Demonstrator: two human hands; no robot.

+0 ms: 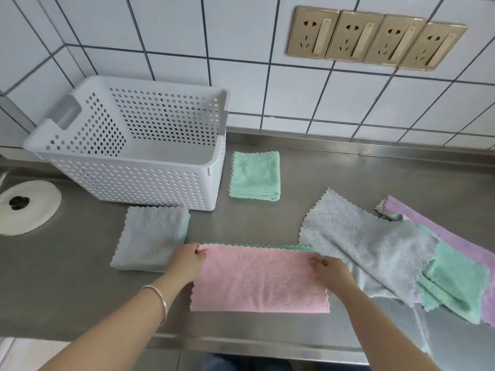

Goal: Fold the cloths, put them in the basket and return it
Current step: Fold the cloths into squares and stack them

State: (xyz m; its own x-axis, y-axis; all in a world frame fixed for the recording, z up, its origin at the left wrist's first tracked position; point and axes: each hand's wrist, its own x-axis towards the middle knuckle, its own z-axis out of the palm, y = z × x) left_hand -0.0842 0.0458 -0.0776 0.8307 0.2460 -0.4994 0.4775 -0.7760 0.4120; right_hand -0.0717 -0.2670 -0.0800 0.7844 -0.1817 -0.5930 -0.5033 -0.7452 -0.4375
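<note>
Now both the left hand (187, 259) and right hand (330, 270) pinch the fluffy pink cloth (259, 279), a scallop-edged rectangle. The perforated white basket (139, 180) stands at eleven o'clock on the steel table (334, 178).

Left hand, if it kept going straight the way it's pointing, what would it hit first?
Probably the grey folded cloth, just beyond the left hand; past that stands the basket. Depth is uncertain.

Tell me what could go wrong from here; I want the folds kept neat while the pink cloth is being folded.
The right hand pinches the pink cloth right beside the loose pile, so its grey cloth might get dragged or folded in. The left hand works next to the folded grey cloth and could nudge it out of shape.
</note>
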